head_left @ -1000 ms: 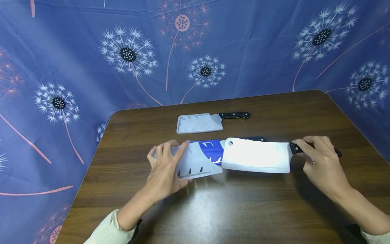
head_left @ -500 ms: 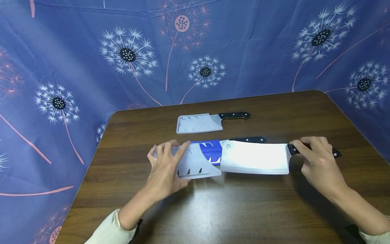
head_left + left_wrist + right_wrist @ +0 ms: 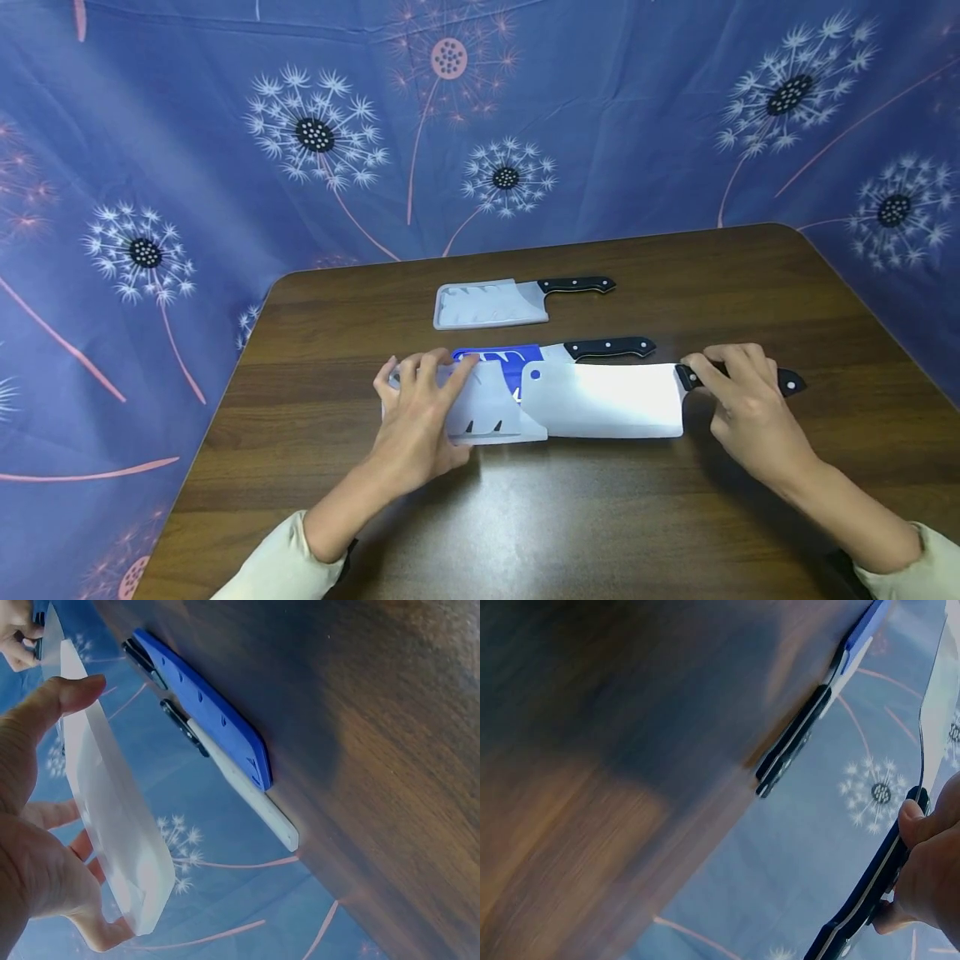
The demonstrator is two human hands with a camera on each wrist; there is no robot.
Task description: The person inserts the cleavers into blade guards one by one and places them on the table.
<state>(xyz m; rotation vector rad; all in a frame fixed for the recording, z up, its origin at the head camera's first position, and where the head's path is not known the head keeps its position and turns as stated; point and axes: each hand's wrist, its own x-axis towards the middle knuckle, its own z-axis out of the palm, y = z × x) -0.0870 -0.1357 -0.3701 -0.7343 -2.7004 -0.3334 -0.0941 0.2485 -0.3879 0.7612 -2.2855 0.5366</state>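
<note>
My left hand (image 3: 420,417) grips a translucent white blade cover (image 3: 495,408) across its width, its slanted mouth facing right. By its black handle (image 3: 791,382), my right hand (image 3: 738,404) holds a wide cleaver (image 3: 607,400), the blade pointing left. The lower front corner of the blade is overlapped by the cover's mouth; whether it lies inside or just behind is hard to tell. A round hole near the blade's upper front corner shows outside the cover. In the left wrist view, thumb and fingers hold opposite edges of the cover (image 3: 112,802), which is above the table.
Behind the held pieces lies a knife with a blue cover (image 3: 517,357) and black handle (image 3: 611,347). Farther back rests a smaller cleaver in a white cover (image 3: 487,304). The brown wooden table (image 3: 570,517) ends at a blue dandelion-print cloth (image 3: 615,150).
My right hand has brought the cleaver left and slightly down, so its front corner now overlaps the cover's mouth. The left hand has shifted slightly right with the cover.
</note>
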